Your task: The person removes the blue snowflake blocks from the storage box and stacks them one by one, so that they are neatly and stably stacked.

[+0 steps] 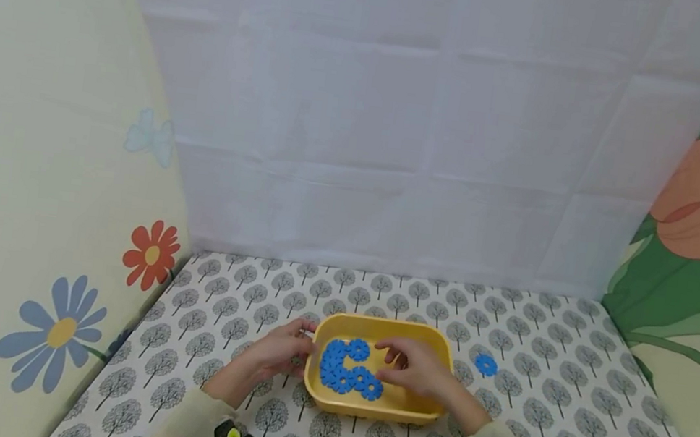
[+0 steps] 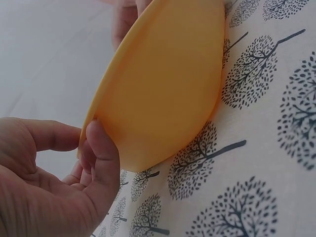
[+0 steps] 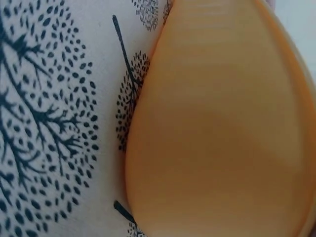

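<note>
A yellow plastic tub (image 1: 359,411) rests on the table, with several blue notched discs (image 1: 344,377) gathered in its left half. At the tub's left end, my left hand (image 1: 283,350) pinches the rim between thumb and fingers; the left wrist view shows this hand (image 2: 64,173) close up against the tub's wall (image 2: 163,94). Over the right half of the tub hovers my right hand (image 1: 415,369), fingers loosely bent, thumb apart, and nothing visible between them. In the right wrist view the tub's outer wall (image 3: 212,123) hides that hand.
A single blue notched disc (image 1: 486,365) lies on the table to the right of the tub. The tablecloth (image 1: 175,365) is white with a tree print. Behind it hangs a white cloth (image 1: 398,144), and flower-patterned panels stand on both sides.
</note>
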`<state>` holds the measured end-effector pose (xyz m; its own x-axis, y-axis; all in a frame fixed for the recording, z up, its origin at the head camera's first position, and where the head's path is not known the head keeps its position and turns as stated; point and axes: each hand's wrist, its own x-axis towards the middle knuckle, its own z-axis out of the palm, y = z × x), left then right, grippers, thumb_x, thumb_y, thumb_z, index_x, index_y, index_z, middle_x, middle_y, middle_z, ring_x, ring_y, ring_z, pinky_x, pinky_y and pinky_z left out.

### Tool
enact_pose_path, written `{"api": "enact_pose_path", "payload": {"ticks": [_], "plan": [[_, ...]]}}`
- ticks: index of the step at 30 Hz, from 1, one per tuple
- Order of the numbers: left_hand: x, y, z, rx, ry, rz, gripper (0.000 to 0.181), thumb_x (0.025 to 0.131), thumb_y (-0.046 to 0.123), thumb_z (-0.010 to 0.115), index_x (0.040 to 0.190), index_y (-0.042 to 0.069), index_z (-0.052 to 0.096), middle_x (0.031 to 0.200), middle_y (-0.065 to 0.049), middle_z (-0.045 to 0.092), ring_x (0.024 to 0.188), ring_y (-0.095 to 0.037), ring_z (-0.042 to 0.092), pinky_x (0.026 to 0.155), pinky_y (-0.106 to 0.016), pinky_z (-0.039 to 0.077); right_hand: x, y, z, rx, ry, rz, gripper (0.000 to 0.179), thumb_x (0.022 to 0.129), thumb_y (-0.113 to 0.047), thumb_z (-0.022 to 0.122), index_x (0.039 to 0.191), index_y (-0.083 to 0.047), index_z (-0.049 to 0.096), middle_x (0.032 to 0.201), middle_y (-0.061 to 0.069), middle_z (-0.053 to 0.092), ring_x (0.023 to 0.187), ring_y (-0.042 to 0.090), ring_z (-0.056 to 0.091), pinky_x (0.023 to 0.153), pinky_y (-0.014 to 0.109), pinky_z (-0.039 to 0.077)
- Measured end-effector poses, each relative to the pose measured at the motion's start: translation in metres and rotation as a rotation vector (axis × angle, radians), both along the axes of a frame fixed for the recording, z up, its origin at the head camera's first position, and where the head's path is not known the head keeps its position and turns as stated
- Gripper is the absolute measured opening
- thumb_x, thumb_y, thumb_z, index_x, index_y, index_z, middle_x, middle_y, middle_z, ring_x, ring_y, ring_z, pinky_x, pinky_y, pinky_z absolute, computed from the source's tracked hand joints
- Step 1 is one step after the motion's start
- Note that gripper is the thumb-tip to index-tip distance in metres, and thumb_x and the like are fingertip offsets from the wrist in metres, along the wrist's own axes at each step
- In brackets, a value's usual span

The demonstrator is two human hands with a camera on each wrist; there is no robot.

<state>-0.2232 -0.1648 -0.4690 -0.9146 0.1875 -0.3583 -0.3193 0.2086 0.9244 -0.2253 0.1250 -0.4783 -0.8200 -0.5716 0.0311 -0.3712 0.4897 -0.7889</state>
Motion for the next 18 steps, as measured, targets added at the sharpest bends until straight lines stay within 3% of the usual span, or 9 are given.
{"api": "enact_pose_path", "payload": {"ticks": [10,18], "plan": [[0.0002,-0.0001,0.0002,-0.012,0.012,-0.001,0.043,0.091,0.005,0.061,0.132,0.001,0.049,0.098,-0.014,0.06,0.078,-0.023,0.06,0.06,-0.033,0.055,0.0003,-0.0052,-0.0012,0.137,-0.097,0.022,0.052,0.085,-0.025,0.081,0.131,-0.01,0.064,0.106,0.001,0.063,0.095,0.017,0.059,0.085,0.038,0.052],[0.0006,-0.0011,-0.0006,-0.003,0.014,-0.009,0.043,0.091,0.005,0.061,0.132,0.001,0.048,0.098,-0.014,0.059,0.078,-0.023,0.06,0.059,-0.033,0.054,0.0022,-0.0105,-0.0054,0.183,-0.076,0.024,0.056,0.078,-0.023,0.087,0.128,-0.009,0.066,0.109,0.001,0.063,0.1,0.019,0.058,0.089,0.04,0.052]]}}
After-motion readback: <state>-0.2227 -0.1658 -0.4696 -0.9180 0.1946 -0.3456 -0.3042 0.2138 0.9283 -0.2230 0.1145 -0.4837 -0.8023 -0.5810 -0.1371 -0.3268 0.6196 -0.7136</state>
